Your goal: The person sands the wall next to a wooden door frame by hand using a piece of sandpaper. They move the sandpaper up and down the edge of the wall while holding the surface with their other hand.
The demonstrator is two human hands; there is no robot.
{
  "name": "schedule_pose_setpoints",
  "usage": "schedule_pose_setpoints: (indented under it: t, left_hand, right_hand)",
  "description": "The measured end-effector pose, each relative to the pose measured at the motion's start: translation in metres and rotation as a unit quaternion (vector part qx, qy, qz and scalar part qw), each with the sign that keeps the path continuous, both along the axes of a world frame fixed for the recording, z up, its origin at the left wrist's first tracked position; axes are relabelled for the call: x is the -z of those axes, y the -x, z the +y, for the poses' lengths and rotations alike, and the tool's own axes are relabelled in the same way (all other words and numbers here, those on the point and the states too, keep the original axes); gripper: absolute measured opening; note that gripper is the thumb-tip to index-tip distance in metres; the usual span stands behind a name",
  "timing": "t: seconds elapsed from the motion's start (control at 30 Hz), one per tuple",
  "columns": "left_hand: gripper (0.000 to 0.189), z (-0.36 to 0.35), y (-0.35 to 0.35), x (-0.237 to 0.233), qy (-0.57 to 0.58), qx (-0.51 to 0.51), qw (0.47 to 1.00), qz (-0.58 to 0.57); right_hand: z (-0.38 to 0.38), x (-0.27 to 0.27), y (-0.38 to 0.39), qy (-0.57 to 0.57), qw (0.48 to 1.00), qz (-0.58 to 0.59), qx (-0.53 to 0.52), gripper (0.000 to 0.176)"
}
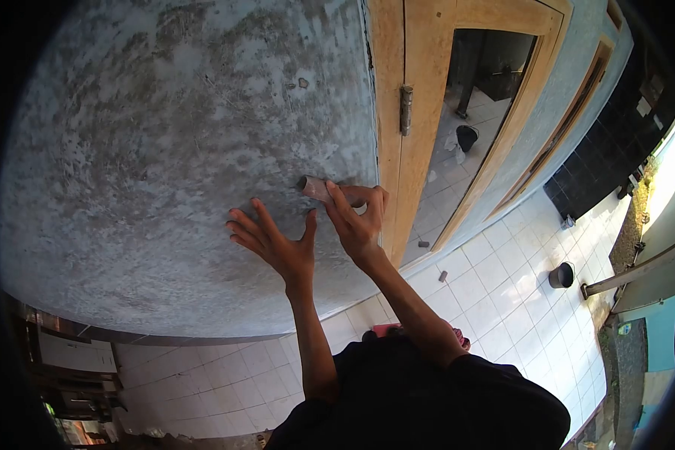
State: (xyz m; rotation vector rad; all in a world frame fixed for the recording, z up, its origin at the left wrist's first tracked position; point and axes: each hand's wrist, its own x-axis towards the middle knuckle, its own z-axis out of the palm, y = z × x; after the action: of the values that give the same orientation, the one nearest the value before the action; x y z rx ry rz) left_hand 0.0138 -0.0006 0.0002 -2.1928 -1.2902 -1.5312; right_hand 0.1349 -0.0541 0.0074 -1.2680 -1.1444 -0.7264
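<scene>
Gripping a small brown block (315, 187), right hand (358, 225) presses beside the splayed, empty left hand (274, 246); the wall (165, 150) around them looks patchy, seemingly unfinished.

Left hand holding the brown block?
No, the left hand lies spread and empty on the wall; the right hand holds the brown block.

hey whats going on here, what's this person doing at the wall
A person stands close to a grey, patchy plastered wall with both hands on it. The right hand presses a small brownish piece, likely folded sandpaper, against the wall just beside the wooden door frame. The left hand lies flat on the wall next to it, fingers spread. Below is a white tiled floor with a dark bucket on it.
</scene>
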Motion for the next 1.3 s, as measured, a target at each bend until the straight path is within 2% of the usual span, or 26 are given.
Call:
schedule_pose_setpoints:
  t: [0.13, 0.23, 0.4, 0.63, 0.73, 0.83, 0.97, 1.03, 1.23, 1.3]
  left_hand:
    - [0.101, 0.003, 0.002, 0.003, 0.0, -0.006, 1.0, 0.008]
    - [0.1, 0.002, 0.001, 0.002, -0.006, -0.005, 1.0, 0.007]
    - [0.1, 0.001, 0.001, 0.001, -0.012, 0.002, 1.0, 0.004]
    - [0.1, 0.002, 0.002, 0.003, 0.002, -0.001, 1.0, 0.005]
    - [0.1, 0.002, 0.002, 0.002, -0.008, -0.002, 1.0, 0.008]
    - [0.101, 0.001, 0.002, 0.001, -0.011, -0.006, 1.0, 0.015]
    - [0.101, 0.003, 0.003, 0.002, -0.011, -0.005, 1.0, 0.01]
    - [0.101, 0.002, 0.003, 0.003, -0.007, -0.004, 1.0, 0.015]
    - [0.101, 0.001, 0.002, 0.001, -0.011, 0.001, 1.0, 0.01]
    - [0.102, 0.001, 0.002, 0.001, -0.011, 0.0, 1.0, 0.012]
  right_hand:
    - [-0.005, 0.032, -0.006, 0.012, 1.0, -0.01, 0.018, 0.046]
    - [-0.003, 0.029, -0.006, 0.02, 0.999, 0.018, 0.028, 0.046]
    - [0.003, -0.008, 0.01, -0.005, 0.999, 0.034, 0.0, 0.045]
    - [-0.005, 0.047, -0.01, 0.014, 0.999, 0.019, 0.046, 0.045]
    - [0.001, 0.022, -0.009, -0.024, 0.997, 0.069, 0.04, 0.045]
    - [-0.003, 0.004, -0.011, -0.005, 0.996, 0.077, 0.052, 0.044]
    - [-0.008, 0.048, -0.021, -0.005, 0.995, 0.081, 0.053, 0.044]
    - [-0.01, 0.065, -0.026, 0.008, 0.988, 0.128, 0.084, 0.044]
    - [-0.003, 0.009, -0.029, -0.043, 0.978, 0.186, 0.082, 0.043]
    - [-0.004, 0.021, -0.029, -0.035, 0.98, 0.177, 0.082, 0.043]
